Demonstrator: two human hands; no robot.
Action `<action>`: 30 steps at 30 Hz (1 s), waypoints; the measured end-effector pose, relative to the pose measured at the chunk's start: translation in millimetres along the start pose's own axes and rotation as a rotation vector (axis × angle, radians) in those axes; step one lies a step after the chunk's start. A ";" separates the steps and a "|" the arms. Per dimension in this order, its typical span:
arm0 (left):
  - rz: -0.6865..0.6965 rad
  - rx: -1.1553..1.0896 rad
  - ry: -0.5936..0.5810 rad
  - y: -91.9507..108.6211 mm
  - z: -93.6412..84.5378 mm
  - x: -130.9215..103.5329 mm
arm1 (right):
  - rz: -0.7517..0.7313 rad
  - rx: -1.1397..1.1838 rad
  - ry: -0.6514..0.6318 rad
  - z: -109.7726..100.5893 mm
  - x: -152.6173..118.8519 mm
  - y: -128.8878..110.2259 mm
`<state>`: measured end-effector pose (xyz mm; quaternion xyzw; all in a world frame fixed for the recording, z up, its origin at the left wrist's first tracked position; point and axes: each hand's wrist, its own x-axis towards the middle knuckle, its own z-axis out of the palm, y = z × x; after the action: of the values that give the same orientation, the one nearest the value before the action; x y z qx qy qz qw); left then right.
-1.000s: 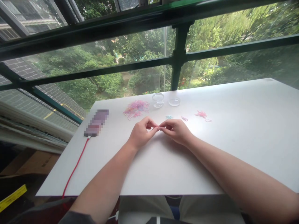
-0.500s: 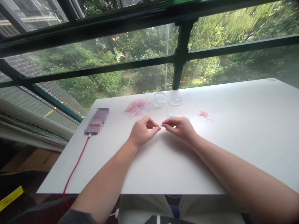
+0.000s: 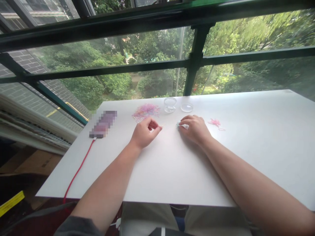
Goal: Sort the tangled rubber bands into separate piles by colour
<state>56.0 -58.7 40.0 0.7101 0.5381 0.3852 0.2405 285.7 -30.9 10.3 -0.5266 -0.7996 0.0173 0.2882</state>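
Note:
My left hand [image 3: 145,133] is closed in a pinch above the table, left of centre. A tiny pale bit shows at its thumb and fingertips, too small to name. My right hand [image 3: 195,128] rests low over the table, thumb and forefinger closing on small light blue pieces [image 3: 178,125], partly hidden by the fingers. Right of it lies a small heap of pink loops [image 3: 214,122], with a single pale pink loop [image 3: 221,129] beside it. Behind my left hand spreads a larger pile of pastel loops [image 3: 147,110], mostly pink and purple.
Two clear round containers [image 3: 170,105] [image 3: 187,108] stand near the back edge of the white table [image 3: 157,177]. A blurred-out phone-like object [image 3: 103,124] lies at the left with a red cable [image 3: 80,168] plugged in. Beyond is a window with green bars [image 3: 194,59].
My hands were fingertip to fingertip over a small piece; they have parted. The right hand has moved onto the light blue pieces, while the left has shifted slightly left, still pinching.

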 end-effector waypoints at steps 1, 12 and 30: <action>-0.007 0.014 0.016 -1.7 -1.9 1.0 | -0.002 0.007 0.011 -0.9 -1.1 -0.4; -0.056 0.144 0.190 -20.1 -23.2 11.8 | 0.035 0.119 0.087 -2.8 -1.3 5.4; -0.291 0.208 0.440 -101.6 -51.4 35.7 | -0.058 0.004 0.071 6.6 -1.9 -11.9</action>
<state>-39.8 2.5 3.7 0.5458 0.7102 0.4341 0.0965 273.1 -36.0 7.9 -0.5031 -0.8036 -0.0082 0.3179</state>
